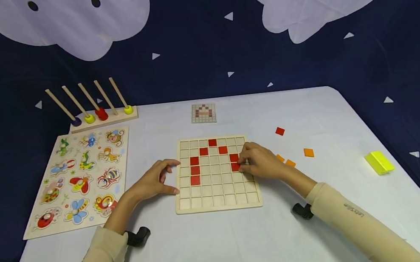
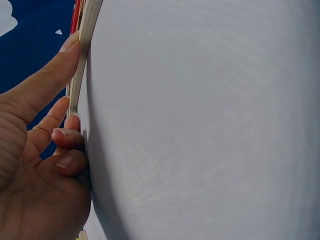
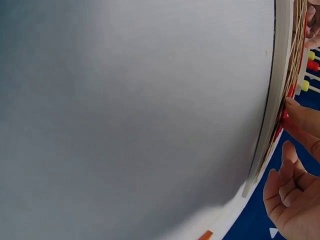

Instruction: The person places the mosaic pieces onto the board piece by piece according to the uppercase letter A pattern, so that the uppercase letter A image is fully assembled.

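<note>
A wooden grid board (image 1: 219, 205) lies on the white table, with several red square tiles (image 1: 194, 161) in its cells. My left hand (image 1: 153, 180) rests at the board's left edge, thumb and index finger spread along it; its other fingers bend loosely in the left wrist view. At the right side of the grid, my right hand (image 1: 261, 160) pinches a red tile (image 1: 234, 167) between thumb and index finger at a cell. The fingertips partly cover this tile. Up close, the right wrist view shows the right thumb and finger meeting at the red tile (image 3: 285, 114).
A small pattern card (image 1: 203, 113) lies behind the board. Right of it are a loose red tile (image 1: 280, 131), several orange tiles (image 1: 309, 152) and a yellow block (image 1: 379, 162). On the left stand an insect puzzle board (image 1: 64, 206) and a peg stacker (image 1: 109, 121).
</note>
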A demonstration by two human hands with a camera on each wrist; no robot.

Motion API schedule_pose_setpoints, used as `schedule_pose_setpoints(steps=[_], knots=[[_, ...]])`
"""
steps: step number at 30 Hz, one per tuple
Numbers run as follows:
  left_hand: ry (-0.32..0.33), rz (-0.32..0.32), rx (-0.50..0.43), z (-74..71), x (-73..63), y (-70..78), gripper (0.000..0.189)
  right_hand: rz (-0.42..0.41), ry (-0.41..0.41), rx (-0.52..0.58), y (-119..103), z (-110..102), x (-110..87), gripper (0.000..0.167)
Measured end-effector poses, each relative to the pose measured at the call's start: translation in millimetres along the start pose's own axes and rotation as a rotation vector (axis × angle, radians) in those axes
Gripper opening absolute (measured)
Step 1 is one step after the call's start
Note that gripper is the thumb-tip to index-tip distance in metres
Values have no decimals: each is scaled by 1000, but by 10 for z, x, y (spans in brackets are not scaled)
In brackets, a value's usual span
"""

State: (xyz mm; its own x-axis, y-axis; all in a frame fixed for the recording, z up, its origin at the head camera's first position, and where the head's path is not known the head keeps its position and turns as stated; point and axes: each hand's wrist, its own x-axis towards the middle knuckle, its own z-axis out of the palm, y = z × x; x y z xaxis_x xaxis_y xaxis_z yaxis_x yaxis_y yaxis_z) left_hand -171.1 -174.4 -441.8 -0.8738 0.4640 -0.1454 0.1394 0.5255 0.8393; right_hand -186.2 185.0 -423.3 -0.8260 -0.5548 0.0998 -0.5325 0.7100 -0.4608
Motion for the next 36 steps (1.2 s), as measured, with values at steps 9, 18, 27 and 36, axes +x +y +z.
schedule_pose_setpoints(steps=[9, 18, 27, 36], knots=[[-3, 10, -15, 9, -14, -5, 79, 52, -12, -53, -65, -23, -37, 18], [-1, 21, -8, 7, -8, -10, 78, 77, 88, -72, 111, -148, -154, 30], [-3, 22, -16, 0, -11, -19, 78, 267, 171, -155, 655, -489, -162, 36], [-2, 5, -6, 12, -8, -26, 79, 424, 134, -183, 947, -614, -130, 41]])
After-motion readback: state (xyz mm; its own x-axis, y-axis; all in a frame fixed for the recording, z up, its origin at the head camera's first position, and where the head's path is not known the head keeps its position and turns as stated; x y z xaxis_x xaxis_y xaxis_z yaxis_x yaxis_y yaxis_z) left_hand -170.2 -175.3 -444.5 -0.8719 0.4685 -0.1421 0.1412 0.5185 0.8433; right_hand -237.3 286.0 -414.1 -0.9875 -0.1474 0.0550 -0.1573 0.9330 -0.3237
